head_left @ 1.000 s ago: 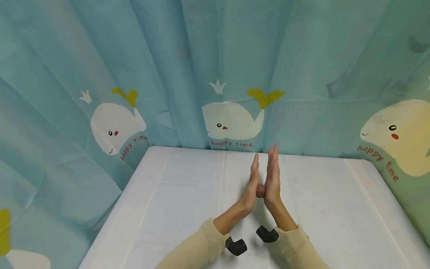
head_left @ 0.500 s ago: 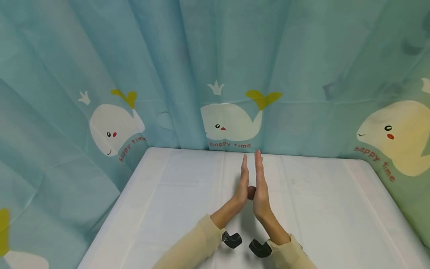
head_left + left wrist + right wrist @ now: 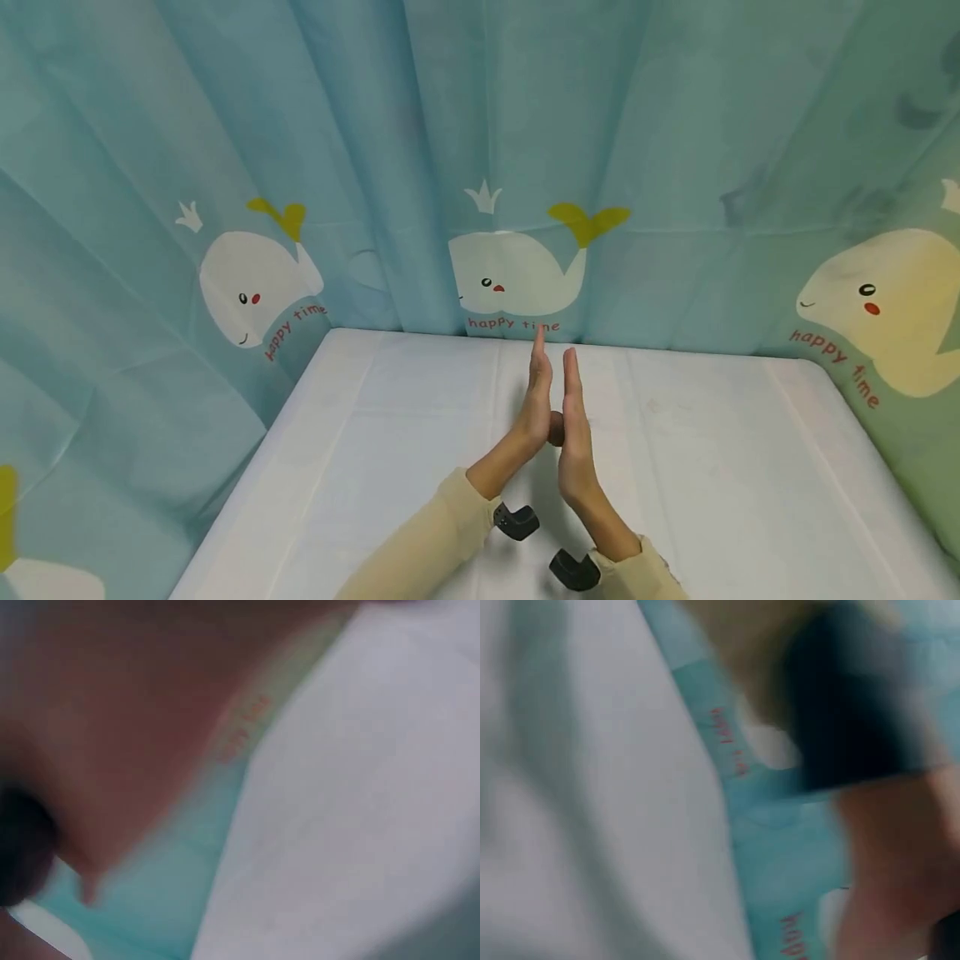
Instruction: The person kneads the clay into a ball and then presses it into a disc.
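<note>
A small round brown ball [image 3: 556,428] is sandwiched between two upright palms over the white table. On its left side lies the left hand [image 3: 534,408], fingers straight and pointing away, reaching a bit farther forward than the other. The right hand [image 3: 576,437], also straight-fingered, presses from the right side. Much of the ball is hidden by the palms. In the left wrist view, blurred, the dark ball [image 3: 24,851] shows at the left edge beside the left hand [image 3: 127,735]. Blur also covers the right wrist view, where a hand [image 3: 892,862] fills the lower right.
The white table [image 3: 720,467] spreads around the hands. A blue-green curtain [image 3: 375,167] with whale prints hangs behind and at the sides. Black wrist cameras, one on the left cuff [image 3: 517,522] and one on the right cuff [image 3: 574,571], stick out close to each other.
Both hands and the ball have shifted left. The right hand has slid back toward the body, while the left fingertips now reach farther forward than the right ones. The ball stays between the palms.
</note>
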A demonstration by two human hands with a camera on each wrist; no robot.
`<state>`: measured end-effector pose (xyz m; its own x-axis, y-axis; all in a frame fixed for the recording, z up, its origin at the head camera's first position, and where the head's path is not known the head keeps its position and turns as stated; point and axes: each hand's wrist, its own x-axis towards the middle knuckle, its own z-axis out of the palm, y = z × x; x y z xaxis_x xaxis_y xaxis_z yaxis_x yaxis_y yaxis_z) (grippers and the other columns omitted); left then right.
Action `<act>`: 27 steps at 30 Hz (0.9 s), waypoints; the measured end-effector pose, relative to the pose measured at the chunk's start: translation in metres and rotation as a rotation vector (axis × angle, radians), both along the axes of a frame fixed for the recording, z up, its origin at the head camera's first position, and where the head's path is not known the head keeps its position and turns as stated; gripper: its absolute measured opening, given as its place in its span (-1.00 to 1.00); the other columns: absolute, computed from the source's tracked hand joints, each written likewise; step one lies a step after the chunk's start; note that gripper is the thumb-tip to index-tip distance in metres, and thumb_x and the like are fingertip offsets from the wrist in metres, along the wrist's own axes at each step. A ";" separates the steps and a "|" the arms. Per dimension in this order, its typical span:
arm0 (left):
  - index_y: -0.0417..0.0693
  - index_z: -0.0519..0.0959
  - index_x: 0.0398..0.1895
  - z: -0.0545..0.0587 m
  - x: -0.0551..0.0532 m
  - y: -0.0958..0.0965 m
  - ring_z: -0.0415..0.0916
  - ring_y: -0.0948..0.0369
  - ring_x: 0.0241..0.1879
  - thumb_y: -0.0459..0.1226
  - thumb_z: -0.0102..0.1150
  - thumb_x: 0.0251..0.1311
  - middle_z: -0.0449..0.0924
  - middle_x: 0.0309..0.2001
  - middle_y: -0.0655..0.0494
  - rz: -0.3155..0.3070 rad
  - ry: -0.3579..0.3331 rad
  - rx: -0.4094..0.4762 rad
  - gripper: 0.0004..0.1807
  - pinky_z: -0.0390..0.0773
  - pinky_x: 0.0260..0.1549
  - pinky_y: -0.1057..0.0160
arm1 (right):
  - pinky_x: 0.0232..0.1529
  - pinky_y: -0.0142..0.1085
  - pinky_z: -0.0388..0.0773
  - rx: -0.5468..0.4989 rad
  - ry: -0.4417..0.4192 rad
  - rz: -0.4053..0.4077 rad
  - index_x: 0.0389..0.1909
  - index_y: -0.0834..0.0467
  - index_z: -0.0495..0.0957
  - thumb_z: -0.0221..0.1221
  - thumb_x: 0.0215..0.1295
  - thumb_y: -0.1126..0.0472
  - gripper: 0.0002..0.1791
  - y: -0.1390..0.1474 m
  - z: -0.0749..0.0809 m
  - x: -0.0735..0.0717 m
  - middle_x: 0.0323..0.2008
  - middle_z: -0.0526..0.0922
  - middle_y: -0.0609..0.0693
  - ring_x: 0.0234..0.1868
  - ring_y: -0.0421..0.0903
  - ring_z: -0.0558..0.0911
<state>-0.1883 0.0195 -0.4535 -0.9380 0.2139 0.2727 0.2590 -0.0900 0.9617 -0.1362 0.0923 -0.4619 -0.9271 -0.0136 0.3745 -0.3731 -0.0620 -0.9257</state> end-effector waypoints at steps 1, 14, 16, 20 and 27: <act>0.11 -0.30 0.70 -0.004 0.000 0.001 -0.40 0.17 0.63 0.11 -0.74 0.62 -0.35 0.68 0.15 -0.009 -0.003 -0.007 -0.31 -0.29 0.53 -0.16 | 0.47 -0.32 0.02 0.003 0.014 -0.010 0.68 -0.19 -0.25 -0.53 0.68 -0.07 -0.38 0.001 0.005 -0.002 0.66 -0.23 -0.23 0.63 -0.14 -0.16; 0.26 -0.26 0.70 0.016 0.017 0.000 -0.26 0.00 0.63 0.16 -0.60 0.60 -0.31 0.67 0.09 -0.115 -0.159 0.199 -0.30 -0.27 0.52 -0.19 | 0.44 -0.35 0.09 0.016 -0.034 -0.058 0.68 -0.16 -0.24 -0.60 0.69 0.00 -0.40 0.010 -0.024 -0.019 0.66 -0.25 -0.16 0.40 -0.38 0.29; 0.17 -0.26 0.70 0.011 0.008 -0.003 -0.29 0.00 0.63 0.09 -0.60 0.61 -0.34 0.67 0.09 -0.069 -0.128 0.166 -0.31 -0.24 0.52 -0.20 | 0.21 -0.48 0.27 0.022 -0.034 -0.043 0.68 -0.19 -0.23 -0.59 0.69 0.01 -0.40 0.000 -0.019 -0.003 0.66 -0.23 -0.14 -0.03 -0.42 0.49; 0.08 -0.25 0.70 -0.006 0.000 -0.004 -0.32 0.00 0.63 0.01 -0.65 0.63 -0.34 0.68 0.07 -0.016 -0.072 0.092 -0.34 -0.23 0.53 -0.17 | 0.42 -0.44 0.02 0.027 0.007 -0.020 0.68 -0.16 -0.23 -0.53 0.69 0.00 -0.39 -0.008 0.002 0.009 0.66 -0.23 -0.17 0.44 -0.36 0.23; 0.22 -0.29 0.70 -0.006 0.025 0.003 -0.26 -0.01 0.63 0.17 -0.66 0.60 -0.28 0.67 0.00 -0.148 -0.118 0.140 -0.30 -0.22 0.54 -0.13 | 0.22 -0.34 0.25 0.007 -0.092 -0.087 0.66 -0.33 -0.30 -0.55 0.69 -0.10 -0.41 0.017 0.004 -0.029 0.64 -0.34 -0.33 0.50 -0.35 0.08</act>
